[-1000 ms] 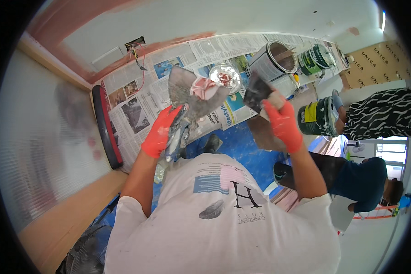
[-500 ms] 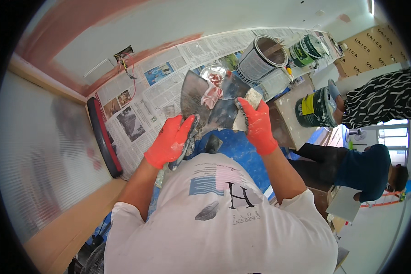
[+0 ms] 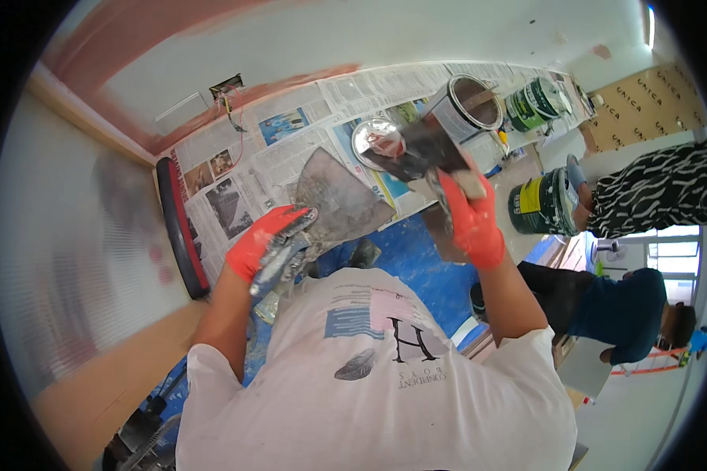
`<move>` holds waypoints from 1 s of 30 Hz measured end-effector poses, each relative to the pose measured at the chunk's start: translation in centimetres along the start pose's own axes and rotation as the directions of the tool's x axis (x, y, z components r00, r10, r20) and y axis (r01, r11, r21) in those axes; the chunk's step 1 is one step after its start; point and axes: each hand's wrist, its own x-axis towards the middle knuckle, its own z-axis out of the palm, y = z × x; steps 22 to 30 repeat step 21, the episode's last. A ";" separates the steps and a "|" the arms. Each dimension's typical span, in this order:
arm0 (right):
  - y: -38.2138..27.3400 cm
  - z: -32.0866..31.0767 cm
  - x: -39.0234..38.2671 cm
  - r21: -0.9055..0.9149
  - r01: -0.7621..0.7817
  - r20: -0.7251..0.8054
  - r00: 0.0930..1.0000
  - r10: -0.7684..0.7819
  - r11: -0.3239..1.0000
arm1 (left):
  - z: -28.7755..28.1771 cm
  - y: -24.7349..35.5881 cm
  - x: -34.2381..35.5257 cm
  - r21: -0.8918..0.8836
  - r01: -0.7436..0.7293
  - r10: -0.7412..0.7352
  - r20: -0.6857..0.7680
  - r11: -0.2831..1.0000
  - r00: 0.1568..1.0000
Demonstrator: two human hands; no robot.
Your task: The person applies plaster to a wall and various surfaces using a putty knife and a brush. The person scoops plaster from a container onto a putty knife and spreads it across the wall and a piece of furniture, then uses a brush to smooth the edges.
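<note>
My left hand point(image 3: 263, 243), in an orange-red glove with a dark palm, is closed round the handle of a wide putty knife. Its flared grey blade point(image 3: 339, 200) is smeared and points away from me over the newspaper. Gloved alike, my right hand point(image 3: 476, 221) is closed on a second putty knife, whose broad dark blade point(image 3: 420, 149) is blurred by motion. That blade overlaps the edge of a round silver lid point(image 3: 367, 132), which bears pinkish-red paste point(image 3: 387, 143). The two blades are apart.
Newspaper point(image 3: 291, 169) covers the worktop along the wall. An open paint can point(image 3: 463, 110) with a stick stands beyond the lid, beside a green tub point(image 3: 532, 106). Another bucket point(image 3: 538, 200) is at right, near two people. Wires point(image 3: 232, 110) stick out of a wall box.
The putty knives, together before with pink paste between them, have separated. The right one has swung up over the lid's edge; the left blade now shows no pink lump.
</note>
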 end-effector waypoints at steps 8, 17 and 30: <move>-1.1 -0.1 -0.6 0.088 0.337 0.411 0.845 -0.342 0.938 | -0.9 -1.3 -0.6 -0.662 0.471 -0.470 0.199 0.582 0.860; 0.6 -0.7 -1.6 -0.136 0.295 0.475 0.857 -0.199 0.946 | -2.4 5.3 2.2 -0.616 0.612 -0.591 0.277 0.496 0.758; 1.6 -1.1 -2.0 -0.145 0.263 0.505 0.849 -0.157 0.954 | -2.6 6.0 2.9 -0.669 0.714 -0.688 0.421 0.205 0.591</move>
